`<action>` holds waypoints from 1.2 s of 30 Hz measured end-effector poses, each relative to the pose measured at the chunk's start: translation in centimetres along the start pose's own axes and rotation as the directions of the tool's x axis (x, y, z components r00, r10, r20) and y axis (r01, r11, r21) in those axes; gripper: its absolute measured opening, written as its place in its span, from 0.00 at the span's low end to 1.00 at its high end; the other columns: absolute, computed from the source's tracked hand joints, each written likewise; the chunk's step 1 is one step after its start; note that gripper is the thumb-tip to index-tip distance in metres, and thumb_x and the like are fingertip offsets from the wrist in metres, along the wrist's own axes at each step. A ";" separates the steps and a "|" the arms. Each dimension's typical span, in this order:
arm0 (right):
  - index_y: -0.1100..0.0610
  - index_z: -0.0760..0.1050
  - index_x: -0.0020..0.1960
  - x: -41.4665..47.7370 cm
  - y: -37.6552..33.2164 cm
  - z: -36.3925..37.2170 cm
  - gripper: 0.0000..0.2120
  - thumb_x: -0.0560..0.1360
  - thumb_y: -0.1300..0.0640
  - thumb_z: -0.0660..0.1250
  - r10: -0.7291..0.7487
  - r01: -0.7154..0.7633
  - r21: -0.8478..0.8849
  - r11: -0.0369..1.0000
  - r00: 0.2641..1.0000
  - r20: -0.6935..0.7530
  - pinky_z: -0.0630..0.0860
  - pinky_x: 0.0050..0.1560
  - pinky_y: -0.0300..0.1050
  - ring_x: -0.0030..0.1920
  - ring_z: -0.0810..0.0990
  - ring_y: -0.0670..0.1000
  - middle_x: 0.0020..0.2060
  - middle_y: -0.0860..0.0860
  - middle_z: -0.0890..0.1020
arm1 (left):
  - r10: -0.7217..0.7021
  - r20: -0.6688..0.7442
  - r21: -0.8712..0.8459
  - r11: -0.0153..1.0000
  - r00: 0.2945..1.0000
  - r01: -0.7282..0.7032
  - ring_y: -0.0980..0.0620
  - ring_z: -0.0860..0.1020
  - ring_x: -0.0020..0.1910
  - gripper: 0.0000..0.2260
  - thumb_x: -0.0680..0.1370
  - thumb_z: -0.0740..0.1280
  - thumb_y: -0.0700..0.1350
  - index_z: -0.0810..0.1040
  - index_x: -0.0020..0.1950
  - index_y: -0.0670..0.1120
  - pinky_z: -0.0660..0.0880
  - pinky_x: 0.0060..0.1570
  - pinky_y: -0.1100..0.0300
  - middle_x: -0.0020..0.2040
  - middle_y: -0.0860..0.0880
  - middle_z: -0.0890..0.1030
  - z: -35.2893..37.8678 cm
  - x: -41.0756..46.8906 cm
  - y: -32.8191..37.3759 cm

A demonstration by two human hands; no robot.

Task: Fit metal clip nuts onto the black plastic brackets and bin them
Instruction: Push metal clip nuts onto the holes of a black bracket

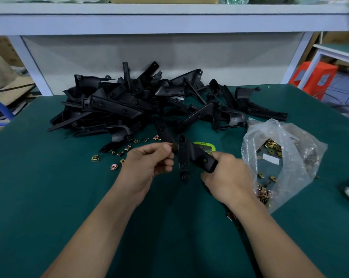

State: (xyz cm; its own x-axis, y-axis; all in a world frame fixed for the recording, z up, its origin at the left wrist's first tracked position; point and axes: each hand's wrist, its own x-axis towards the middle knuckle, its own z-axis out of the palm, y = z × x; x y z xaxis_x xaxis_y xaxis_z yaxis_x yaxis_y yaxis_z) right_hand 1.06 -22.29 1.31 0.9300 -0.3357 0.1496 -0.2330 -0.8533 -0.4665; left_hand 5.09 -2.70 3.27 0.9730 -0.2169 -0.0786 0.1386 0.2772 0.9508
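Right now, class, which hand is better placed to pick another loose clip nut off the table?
Left: the left hand lies beside the loose clip nuts; the right hand grips the bracket.

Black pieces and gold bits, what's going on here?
A person is fitting clip nuts to brackets. The right hand grips one bracket while the left hand pinches what looks like a nut at its edge. More brackets lie in a pile; spare nuts and a bag sit alongside.
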 end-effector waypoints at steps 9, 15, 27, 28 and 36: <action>0.42 0.69 0.38 0.0 0.0 0.0 0.12 0.68 0.49 0.73 -0.017 0.017 -0.024 1.000 1.000 -0.004 0.69 0.37 0.45 0.37 0.76 0.55 0.30 0.44 0.74 | -0.024 -0.029 0.102 0.994 0.999 0.027 0.52 0.78 0.30 0.12 0.72 0.72 0.54 0.86 0.37 0.46 0.77 0.31 0.62 0.34 0.45 0.82 0.3 -0.2 0.3; 0.42 0.70 0.41 0.1 0.0 0.1 0.11 0.69 0.50 0.73 -0.034 0.034 -0.016 0.999 0.999 -0.006 0.73 0.38 0.46 0.38 0.78 0.56 0.31 0.45 0.75 | -0.013 -0.033 0.103 0.995 0.999 0.016 0.52 0.78 0.30 0.12 0.81 0.69 0.45 0.84 0.40 0.41 0.77 0.30 0.62 0.33 0.45 0.81 0.8 -0.4 0.3; 0.42 0.70 0.39 0.0 0.0 0.0 0.10 0.69 0.48 0.72 -0.006 0.006 -0.024 1.000 1.000 -0.001 0.71 0.38 0.45 0.39 0.79 0.56 0.31 0.45 0.77 | 0.099 -0.117 0.227 0.971 0.988 -0.070 0.52 0.77 0.29 0.16 0.81 0.70 0.45 0.85 0.33 0.49 0.76 0.30 0.62 0.31 0.46 0.81 0.6 -0.3 0.4; 0.42 0.70 0.38 0.0 0.0 0.0 0.10 0.69 0.48 0.72 -0.005 0.005 -0.027 1.000 1.000 0.003 0.70 0.37 0.45 0.38 0.79 0.56 0.31 0.45 0.77 | 0.098 -0.111 0.235 0.970 0.989 -0.070 0.52 0.78 0.29 0.15 0.81 0.71 0.45 0.85 0.33 0.49 0.76 0.30 0.62 0.31 0.47 0.81 0.5 -0.3 0.3; 0.42 0.74 0.42 0.1 0.3 -0.1 0.08 0.69 0.48 0.74 -0.045 0.047 -0.061 0.997 0.998 0.033 0.70 0.36 0.45 0.38 0.78 0.55 0.31 0.44 0.76 | 0.101 -0.095 0.241 0.968 0.990 -0.075 0.52 0.77 0.28 0.15 0.80 0.71 0.46 0.85 0.34 0.48 0.76 0.30 0.61 0.32 0.46 0.81 0.6 -0.1 -0.1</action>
State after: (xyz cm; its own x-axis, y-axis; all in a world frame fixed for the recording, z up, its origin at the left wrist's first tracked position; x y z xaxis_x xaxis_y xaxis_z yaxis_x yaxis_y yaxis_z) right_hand 1.10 -22.62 1.30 0.9484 -0.2837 0.1414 -0.2061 -0.8908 -0.4049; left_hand 4.83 -3.24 3.34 0.9952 -0.0976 -0.0106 0.0164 0.0593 0.9981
